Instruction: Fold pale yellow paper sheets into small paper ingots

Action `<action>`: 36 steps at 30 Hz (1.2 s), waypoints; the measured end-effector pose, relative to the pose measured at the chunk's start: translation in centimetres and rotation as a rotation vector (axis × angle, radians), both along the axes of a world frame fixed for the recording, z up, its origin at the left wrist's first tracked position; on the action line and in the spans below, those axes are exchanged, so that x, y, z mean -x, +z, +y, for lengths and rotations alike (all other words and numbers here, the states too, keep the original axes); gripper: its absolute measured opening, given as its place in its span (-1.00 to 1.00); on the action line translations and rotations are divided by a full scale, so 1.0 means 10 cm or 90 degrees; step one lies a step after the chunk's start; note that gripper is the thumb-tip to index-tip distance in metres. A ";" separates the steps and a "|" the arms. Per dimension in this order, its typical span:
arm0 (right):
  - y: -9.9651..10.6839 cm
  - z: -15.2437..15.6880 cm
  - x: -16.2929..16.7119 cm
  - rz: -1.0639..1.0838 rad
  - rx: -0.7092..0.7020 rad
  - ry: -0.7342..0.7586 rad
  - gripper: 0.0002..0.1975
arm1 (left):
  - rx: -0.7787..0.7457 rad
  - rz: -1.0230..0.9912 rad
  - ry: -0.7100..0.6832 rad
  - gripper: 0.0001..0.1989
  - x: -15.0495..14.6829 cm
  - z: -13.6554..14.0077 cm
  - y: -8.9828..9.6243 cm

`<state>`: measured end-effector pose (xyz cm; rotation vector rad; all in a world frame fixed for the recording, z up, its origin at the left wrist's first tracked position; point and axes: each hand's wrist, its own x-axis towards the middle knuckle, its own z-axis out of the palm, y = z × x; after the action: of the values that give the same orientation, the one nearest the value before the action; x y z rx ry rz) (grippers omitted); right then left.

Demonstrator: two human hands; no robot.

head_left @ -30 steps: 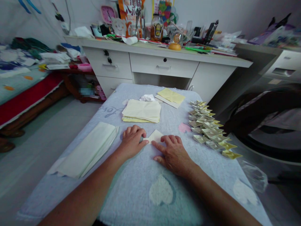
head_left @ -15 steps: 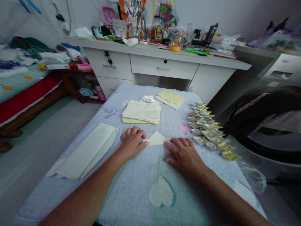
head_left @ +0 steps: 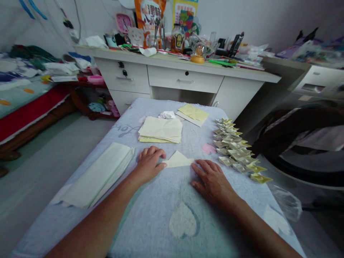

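Observation:
A small cream paper (head_left: 177, 160), folded to a peak with a flat strip along its base, lies on the cloth-covered table (head_left: 158, 200). At its left end rests my left hand (head_left: 150, 161), palm down, fingers apart, thumb touching or very near the strip. My right hand (head_left: 211, 179) lies flat at the right end, fingers spread, index fingertip at the paper's tip. Beyond the hands sits a stack of cream and yellow sheets (head_left: 161, 129). Several folded paper boats (head_left: 236, 145) stand in rows to the right.
A thick folded pale sheet bundle (head_left: 99, 175) lies on the left. Yellow and white papers (head_left: 193, 114) and a crumpled white tissue (head_left: 167, 115) are at the far side. Behind stands a cluttered white desk (head_left: 185, 73); a washing machine (head_left: 317, 86) is at right.
My right hand has slid slightly outward, so more of the paper's right end shows. My left hand has eased back a little from the strip. The view has shifted slightly.

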<state>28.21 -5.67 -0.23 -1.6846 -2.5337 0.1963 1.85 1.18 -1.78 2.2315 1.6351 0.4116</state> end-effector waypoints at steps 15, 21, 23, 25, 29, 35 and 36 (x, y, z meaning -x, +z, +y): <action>0.32 0.30 0.24 0.022 -0.012 0.010 -0.79 | -0.080 -0.118 -0.162 -0.84 -0.10 -0.06 0.04; 0.11 0.47 0.44 0.051 0.004 0.049 -0.78 | -0.082 -0.100 -0.162 -0.71 -0.10 -0.03 -0.02; 0.01 0.49 0.41 0.087 -0.022 0.044 -0.80 | -0.082 -0.104 -0.159 -0.72 -0.10 -0.02 -0.03; -0.06 0.50 0.38 0.111 -0.044 0.051 -0.82 | -0.083 -0.113 -0.153 -0.72 -0.10 -0.01 -0.04; -0.12 0.51 0.34 0.119 -0.068 0.067 -0.82 | -0.078 -0.132 -0.136 -0.76 -0.10 0.00 -0.03; -0.13 0.54 0.37 0.089 -0.104 0.070 -0.79 | -0.071 -0.169 -0.132 -0.85 -0.10 0.02 -0.02; -0.13 0.54 0.38 0.085 -0.113 0.071 -0.79 | -0.070 -0.183 -0.135 -0.88 -0.10 0.02 -0.01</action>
<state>24.45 -0.28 -1.52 -1.4191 -2.4671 0.0864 2.87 1.35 -1.85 2.2685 1.2450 0.7401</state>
